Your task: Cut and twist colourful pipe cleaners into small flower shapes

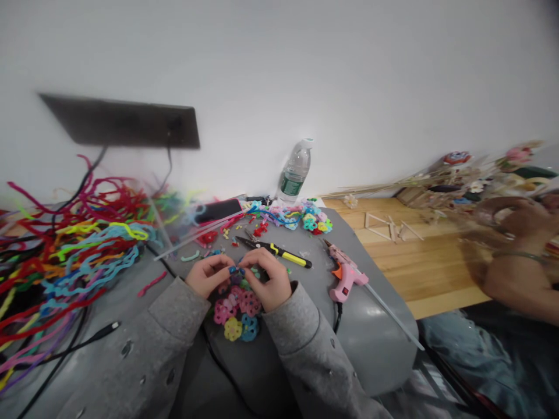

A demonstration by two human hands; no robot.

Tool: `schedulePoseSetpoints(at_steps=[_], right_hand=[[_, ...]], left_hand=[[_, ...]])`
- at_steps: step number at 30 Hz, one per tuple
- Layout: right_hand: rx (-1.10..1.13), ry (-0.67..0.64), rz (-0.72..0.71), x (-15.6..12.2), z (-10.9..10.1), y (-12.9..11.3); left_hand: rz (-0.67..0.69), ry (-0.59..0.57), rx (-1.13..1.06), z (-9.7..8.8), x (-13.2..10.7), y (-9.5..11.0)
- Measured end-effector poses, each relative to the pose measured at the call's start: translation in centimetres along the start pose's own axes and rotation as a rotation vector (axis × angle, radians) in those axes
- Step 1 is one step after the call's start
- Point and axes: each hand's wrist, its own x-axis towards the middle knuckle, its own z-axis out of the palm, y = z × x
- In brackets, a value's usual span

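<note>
My left hand (208, 276) and my right hand (271, 280) meet over the grey table, both closed in a pinch. Between their fingertips is a small dark blue pipe-cleaner piece (233, 270); its exact shape is partly hidden by the fingers. Just below lies a cluster of pipe-cleaner flowers, with pink flowers (238, 301), a yellow flower (233, 329) and a blue flower (249, 328). Beyond my right hand rests a black and yellow pair of pliers or cutters (283, 254). A short dark pink pipe-cleaner piece (152, 283) is left of my left hand.
Loose pipe cleaners (87, 273) pile up on the left. A pink glue gun (348, 278) with a long glue stick lies right. Behind stand a water bottle (295, 174) and more pipe-cleaner flowers (317, 218). Black cables cross the grey table (379, 355). A co-worker's blurred arm (519, 279) is far right.
</note>
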Motion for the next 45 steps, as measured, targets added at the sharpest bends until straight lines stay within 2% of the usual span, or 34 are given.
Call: schedulePoseSetpoints(at_steps=[2, 4, 7, 11, 20, 26, 30, 33, 36, 40, 45], right_hand=[[-0.129, 0.039, 0.042, -0.3, -0.4, 0.5], [-0.385, 0.075, 0.147, -0.8, -0.8, 1.3], [-0.76, 0.035, 0.301, -1.9, -1.3, 2.5], [-0.945, 0.044, 0.33, -2.8, -1.4, 3.5], [-0.877, 0.03, 0.366, -2.2, -2.6, 3.6], [-0.502, 0.032, 0.244, -2.6, -4.6, 2.6], [-0.362, 0.068, 0.247, -2.6, -5.0, 1.1], [-0.403, 0.073, 0.317, -2.3, -4.7, 0.2], [-0.485, -0.013, 0.375, -1.7, -3.9, -0.2], [-0.563, -0.116, 0.337, -1.3, -2.3, -1.0], [-0.601, -0.158, 0.311, -2.0, -0.7, -2.6]], left_hand=[[0.022, 0.032, -0.012, -0.1, 0.1, -0.1], [0.03, 0.062, -0.037, -0.3, 0.3, -0.2], [0.004, 0.073, -0.072, -0.6, 0.5, -0.4], [0.001, 0.148, -0.12, -0.3, 0.7, -0.1], [-0.092, 0.185, -0.193, 0.0, 1.0, 0.5], [-0.101, 0.173, -0.225, -0.1, 1.0, 0.3], [-0.092, 0.181, -0.252, 0.0, 1.0, 0.5], [-0.073, 0.166, -0.283, 0.2, 0.9, 0.8], [-0.038, 0.152, -0.321, 0.4, 0.8, 1.2], [-0.009, 0.172, -0.359, 0.5, 0.7, 1.5], [0.023, 0.257, -0.402, 0.5, 0.7, 1.7]])
